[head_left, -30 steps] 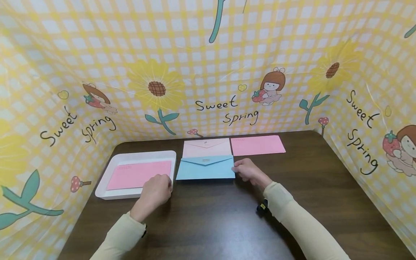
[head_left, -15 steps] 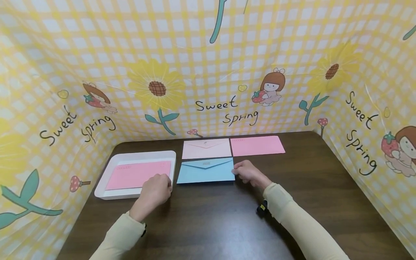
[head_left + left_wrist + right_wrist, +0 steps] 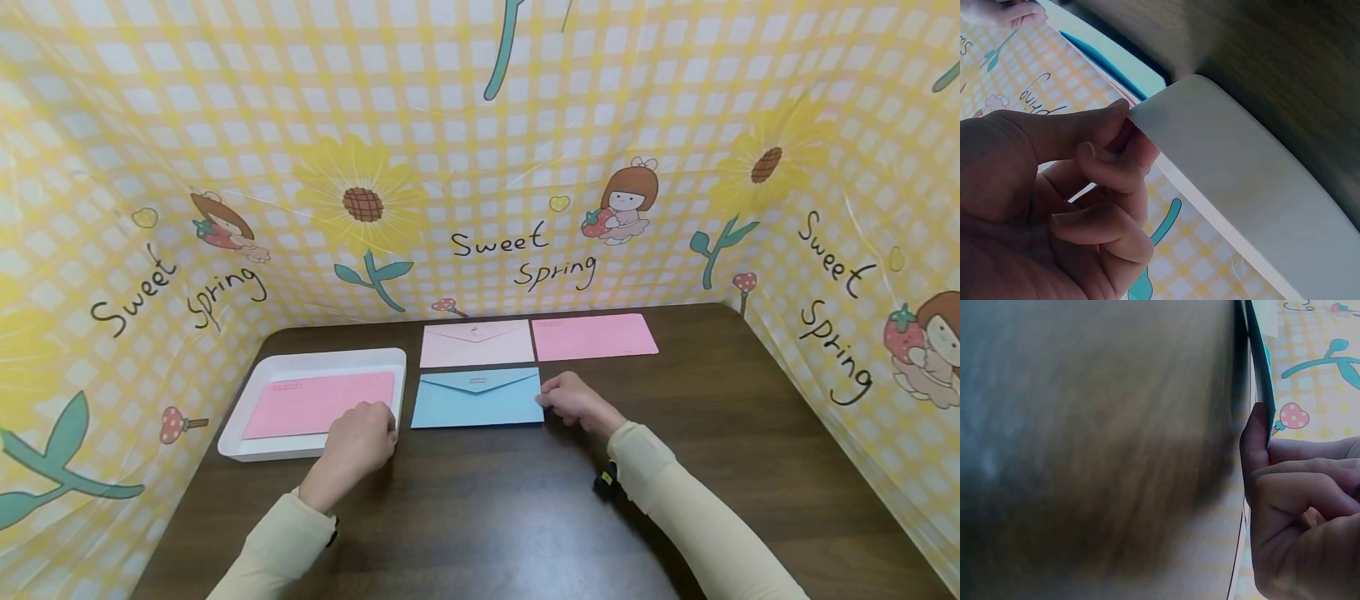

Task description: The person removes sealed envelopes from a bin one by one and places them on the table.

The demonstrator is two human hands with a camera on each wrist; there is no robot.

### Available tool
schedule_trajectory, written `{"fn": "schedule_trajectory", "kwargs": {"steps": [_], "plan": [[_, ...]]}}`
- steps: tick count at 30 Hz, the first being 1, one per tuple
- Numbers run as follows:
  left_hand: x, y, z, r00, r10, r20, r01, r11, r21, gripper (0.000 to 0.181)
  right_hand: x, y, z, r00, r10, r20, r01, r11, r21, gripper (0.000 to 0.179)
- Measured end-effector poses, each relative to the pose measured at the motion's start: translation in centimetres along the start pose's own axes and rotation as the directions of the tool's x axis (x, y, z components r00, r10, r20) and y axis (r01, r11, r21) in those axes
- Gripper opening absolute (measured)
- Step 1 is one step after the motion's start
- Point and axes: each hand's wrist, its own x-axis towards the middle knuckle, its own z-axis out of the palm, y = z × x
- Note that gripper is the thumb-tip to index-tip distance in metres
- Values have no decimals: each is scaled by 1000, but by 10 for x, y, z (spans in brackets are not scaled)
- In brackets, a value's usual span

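Observation:
My left hand [image 3: 360, 446] grips the near right rim of a white tray [image 3: 322, 363], in which a pink envelope [image 3: 318, 406] lies flat. Thumb and index finger pinch the edge of the tray [image 3: 1229, 150] in the left wrist view. With thumb and fingers my right hand [image 3: 577, 401] pinches the right edge of a light blue envelope [image 3: 476, 407], flap side up. The right wrist view shows this envelope [image 3: 1262, 369] edge-on, close over the dark table. Just behind it lies a pale pink envelope [image 3: 476, 350] with a pointed flap.
Another pink envelope [image 3: 596, 337] lies at the back of the brown wooden table [image 3: 487, 508], right of the pale pink one. A yellow checked cloth [image 3: 480, 150] with flower prints hangs behind and along both sides.
The blue envelope has come down and slightly toward me in my right hand, uncovering the lower part of the pale pink envelope behind it. My left hand has stayed on the tray.

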Motion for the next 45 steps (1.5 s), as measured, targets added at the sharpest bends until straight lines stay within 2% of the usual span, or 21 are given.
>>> {"fn": "schedule_trajectory", "kwargs": {"steps": [8,16,21,23,25,26,30,32,34,39,45], "plan": [[-2,1,-2,1000,8,-14,-8,1000,-2,9,0,-2,2,999,-29,-37,25,993,-118,41],[-1,0,-2,1000,8,-5,-8,1000,0,7,1,-5,-1,998,-14,-66,0,978,-209,19],[-1,-1,-1,1000,-1,6,1,1000,-2,10,-3,-6,-3,998,-6,-64,-10,970,-245,19],[-1,-1,-1,1000,-7,12,7,1000,-4,10,-4,-7,-3,997,-26,-69,6,959,-283,19],[-1,-1,-1,1000,-11,15,11,1000,-6,12,-8,-9,0,995,-75,-70,47,939,-342,22],[-1,-1,-1,1000,-9,13,9,1000,-5,11,-10,-10,2,992,-114,-59,83,919,-386,24],[-2,0,0,1000,-1,8,1,1000,2,13,-26,-13,18,970,-245,-4,202,807,-554,35],[-1,1,0,1000,-4,12,4,1000,6,10,-35,-13,28,963,-270,27,230,760,-608,42],[-1,2,0,1000,-13,20,13,1000,6,8,-41,-13,36,965,-256,52,228,733,-641,47],[-1,3,-1,999,-23,23,23,1000,2,6,-46,-12,44,970,-213,119,236,691,-683,51],[-1,2,-4,999,-24,23,24,1000,-4,6,-47,-15,44,973,-195,126,227,689,-689,51]]}}
